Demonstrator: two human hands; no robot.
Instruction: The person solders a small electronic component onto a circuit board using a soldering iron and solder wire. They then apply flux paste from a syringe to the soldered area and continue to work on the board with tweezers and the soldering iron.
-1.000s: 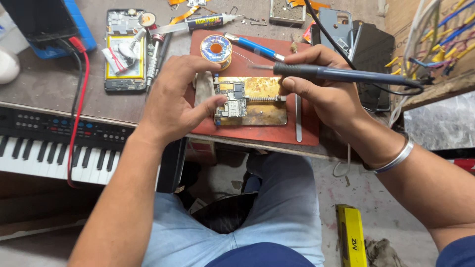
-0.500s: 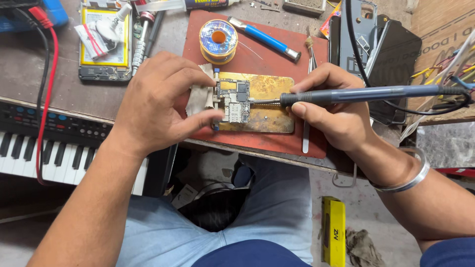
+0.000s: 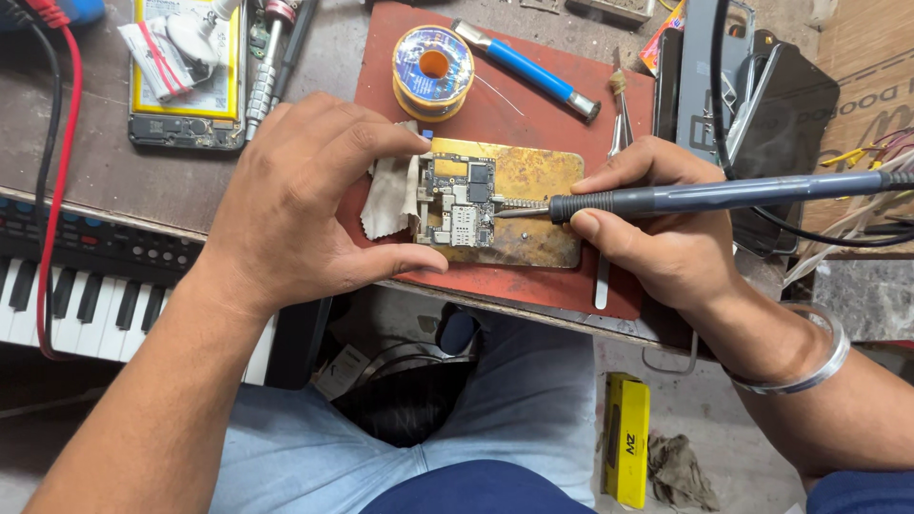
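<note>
Even, soft daylight, bright enough, no harsh glare. Faint sheen on the brass-coloured plate (image 3: 533,181) and the metal bangle (image 3: 809,366). Soft shadows fall under the left hand (image 3: 305,209) and right hand (image 3: 666,238). Centre sharp, circuit board (image 3: 459,202) detail crisp. Mild wide-angle stretch at edges; space below the bench dim, slightly soft.

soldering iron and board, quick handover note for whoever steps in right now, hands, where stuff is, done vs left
Left hand: thumb and forefinger brace the circuit board on the brass plate, which lies on the red mat.
Right hand: pen-style grip on the soldering iron, tip at the board's right edge.
Nearby: solder spool and blue-handled tool on the mat, a cloth by the board.
Done: board is in place, iron at the joint.
Left: cannot tell whether the joint is finished; solder spool is not in hand.
</note>
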